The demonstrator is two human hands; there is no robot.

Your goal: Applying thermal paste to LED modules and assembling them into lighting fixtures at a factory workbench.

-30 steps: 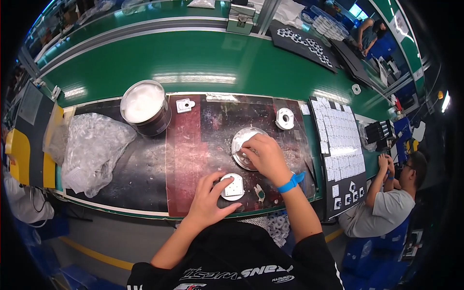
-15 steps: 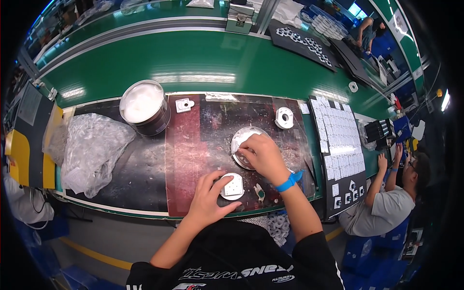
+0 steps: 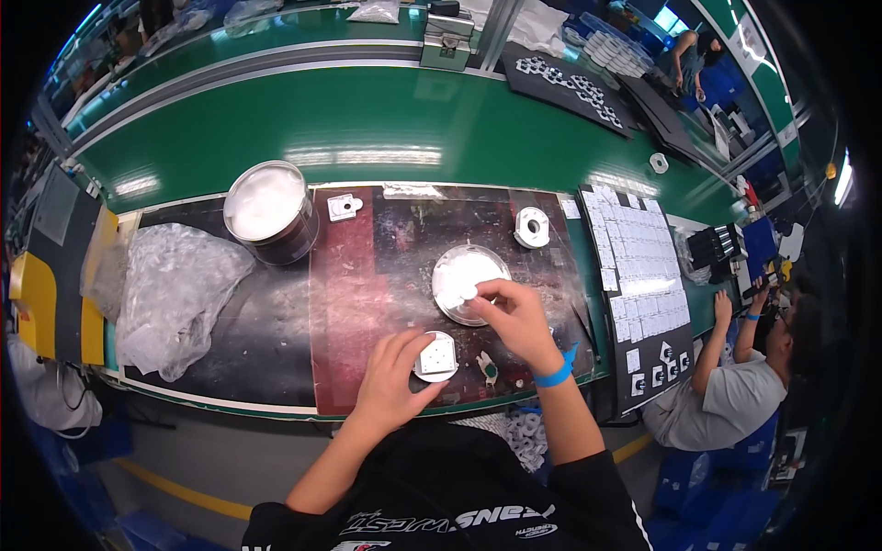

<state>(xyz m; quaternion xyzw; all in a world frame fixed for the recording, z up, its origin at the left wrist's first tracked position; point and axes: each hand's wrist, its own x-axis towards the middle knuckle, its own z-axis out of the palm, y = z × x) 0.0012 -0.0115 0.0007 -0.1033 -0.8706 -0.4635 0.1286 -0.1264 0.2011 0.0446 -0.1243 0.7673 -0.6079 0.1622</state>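
Note:
My left hand (image 3: 388,378) curls round a white round part (image 3: 435,358) near the table's front edge, fingers along one side and thumb below. The part has a squarish raised top with small holes. To the right, my right hand (image 3: 516,320) holds its thumb and fingertips pinched over the near right rim of a shallow round dish (image 3: 470,323). White material (image 3: 467,275) covers much of the dish's inside and reaches the fingertips. Whether a separate piece is between them is hard to see. A small green and pale piece (image 3: 488,367) lies between the hands.
A tin of white material (image 3: 296,241) stands at the back left, beside a clear plastic bag (image 3: 179,298). Two white parts (image 3: 344,208) (image 3: 531,228) lie farther back. At right are a black board with white cards (image 3: 643,275) and a co-worker (image 3: 735,386).
My right hand has drawn back towards me and slightly right, uncovering more of the white material in the dish. My left hand stays around the round part. The whole view has shifted slightly.

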